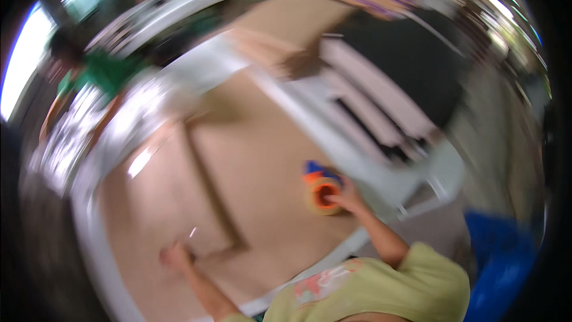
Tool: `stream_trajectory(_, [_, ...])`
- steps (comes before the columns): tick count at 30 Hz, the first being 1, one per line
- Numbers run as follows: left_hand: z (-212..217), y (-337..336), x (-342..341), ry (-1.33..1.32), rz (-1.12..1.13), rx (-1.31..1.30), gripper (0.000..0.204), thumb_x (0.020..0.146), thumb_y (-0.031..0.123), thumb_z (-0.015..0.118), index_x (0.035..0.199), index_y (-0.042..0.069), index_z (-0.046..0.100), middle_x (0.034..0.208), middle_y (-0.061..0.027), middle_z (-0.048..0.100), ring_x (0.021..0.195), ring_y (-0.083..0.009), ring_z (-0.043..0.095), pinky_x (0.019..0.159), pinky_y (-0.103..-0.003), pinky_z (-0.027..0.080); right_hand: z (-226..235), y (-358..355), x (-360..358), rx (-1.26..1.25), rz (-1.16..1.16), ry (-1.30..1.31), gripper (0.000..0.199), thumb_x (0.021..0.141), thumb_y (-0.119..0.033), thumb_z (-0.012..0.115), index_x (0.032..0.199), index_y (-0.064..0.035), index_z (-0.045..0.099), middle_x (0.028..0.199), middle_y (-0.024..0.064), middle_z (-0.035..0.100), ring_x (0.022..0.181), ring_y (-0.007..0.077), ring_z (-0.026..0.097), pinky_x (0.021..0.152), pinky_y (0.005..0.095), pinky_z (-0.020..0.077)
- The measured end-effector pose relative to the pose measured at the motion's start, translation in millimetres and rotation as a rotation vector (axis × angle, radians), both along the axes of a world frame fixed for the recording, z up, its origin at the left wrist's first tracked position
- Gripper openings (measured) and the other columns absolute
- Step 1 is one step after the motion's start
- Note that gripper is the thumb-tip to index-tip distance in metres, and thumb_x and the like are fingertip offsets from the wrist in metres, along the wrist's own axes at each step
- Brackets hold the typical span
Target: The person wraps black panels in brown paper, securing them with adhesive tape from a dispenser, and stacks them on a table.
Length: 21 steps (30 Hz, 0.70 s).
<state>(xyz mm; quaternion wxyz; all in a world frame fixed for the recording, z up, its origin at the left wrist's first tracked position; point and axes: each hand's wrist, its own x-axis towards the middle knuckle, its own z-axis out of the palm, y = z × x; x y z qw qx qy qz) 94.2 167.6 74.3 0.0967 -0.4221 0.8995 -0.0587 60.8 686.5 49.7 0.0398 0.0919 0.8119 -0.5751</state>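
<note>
A tape dispenser (316, 200) with a blue handle, orange hub and roll of yellowish tape is in my right hand (347, 197). It is over the right part of a large brown cardboard sheet (274, 137). My left hand (177, 256) is at the near edge of a second cardboard piece (179, 197), which looks like a flat box or folded panel on top of the sheet. Motion smears the left hand's fingers, so their grip does not show. A shiny strip glints on that piece's far left part.
A pale table (286, 104) carries the cardboard. Beyond it are a stack of brown cardboard (292, 18) and a black-topped stack with beige sides (405, 53). At the left, a person in green (104, 74) is by shiny plastic wrapping (77, 137). A blue bag (500, 256) hangs lower right.
</note>
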Motion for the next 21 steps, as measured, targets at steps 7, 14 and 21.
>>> stream_trajectory(7, [-17.5, 8.0, -57.5, 0.406, 0.276, 0.067, 0.071, 0.082, 0.033, 0.040, 0.136, -0.009, 0.021, 0.145, -0.0248, 0.017, 0.136, -0.0388, 0.008, 0.109, -0.048, 0.007, 73.3, -16.1, -9.9, -0.600, -0.263, -0.110, 0.052, 0.075, -0.005, 0.054, 0.126, 0.0014, 0.043, 0.117, 0.0107, 0.055, 0.099, 0.0221, 0.058, 0.080, 0.0341, 0.0512])
stream_trajectory(14, [45.8, -28.4, -65.5, 0.414, -0.064, 0.398, 0.076, 0.088, 0.043, 0.038, 0.140, -0.004, 0.011, 0.148, -0.0198, 0.006, 0.138, -0.0309, 0.000, 0.111, -0.039, 0.004, 197.8, -168.7, -114.0, -1.117, 0.186, -0.113, 0.044, 0.083, -0.022, 0.050, 0.121, -0.0004, 0.049, 0.109, 0.0132, 0.059, 0.088, 0.0194, 0.061, 0.075, 0.0320, 0.0522])
stream_trajectory(21, [25.0, -90.5, -36.4, 0.573, -0.439, 0.970, 0.076, 0.092, 0.055, 0.023, 0.141, -0.001, 0.008, 0.148, -0.0187, 0.010, 0.138, -0.0273, 0.006, 0.111, -0.038, 0.008, 224.8, -384.8, -110.2, -0.028, 1.072, 0.314, 0.056, 0.060, -0.007, 0.059, 0.115, -0.0137, 0.061, 0.088, 0.0053, 0.059, 0.076, 0.0159, 0.054, 0.073, 0.0256, 0.0443])
